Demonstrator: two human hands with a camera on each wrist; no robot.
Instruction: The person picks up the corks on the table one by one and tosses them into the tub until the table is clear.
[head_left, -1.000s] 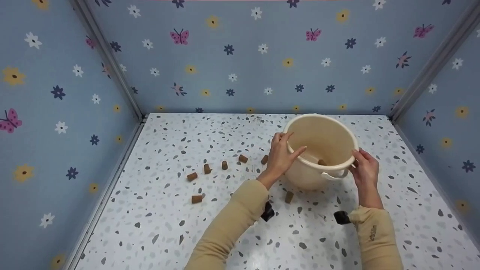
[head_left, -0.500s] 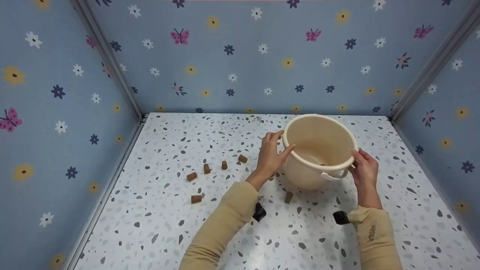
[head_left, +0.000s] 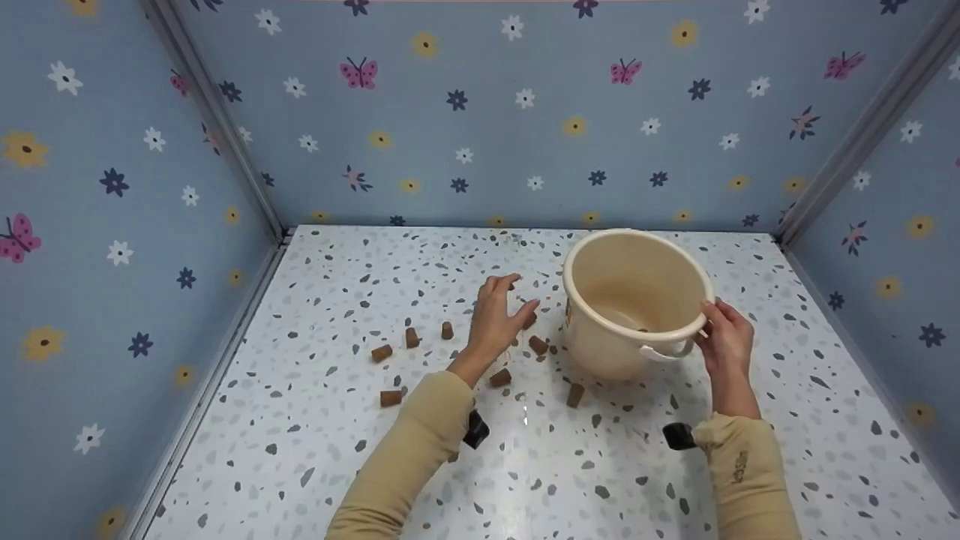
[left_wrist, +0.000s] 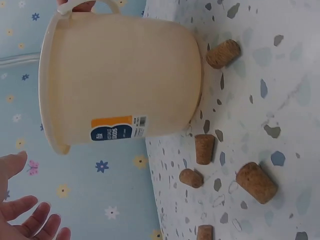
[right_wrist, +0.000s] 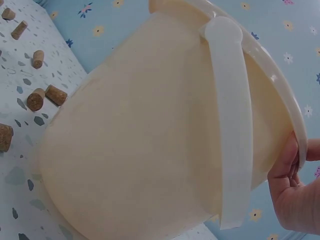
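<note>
A cream plastic bucket (head_left: 611,352) with a white handle (head_left: 667,352) stands on the speckled tabletop. My right hand (head_left: 729,337) pinches its right rim between thumb and fingers, also seen in the right wrist view. To the bucket's left, my left hand (head_left: 491,319) hovers above the corks with fingers apart, holding nothing. Brown corks lie around it: one cork (head_left: 538,345) close to the bucket, another cork (head_left: 500,378) below the hand, and a third cork (head_left: 575,395) in front of the bucket. A small brown bit shows inside the bucket, mostly hidden by the rim.
More corks lie to the left, such as a lying cork (head_left: 391,398) and an upright cork (head_left: 412,337). Blue flowered panels (head_left: 465,112) enclose the tabletop (head_left: 315,277) at the back and both sides.
My left hand has let go of the bucket's left rim and moved left, uncovering corks beside the bucket. My right hand stays on the rim; the bucket has barely moved.
</note>
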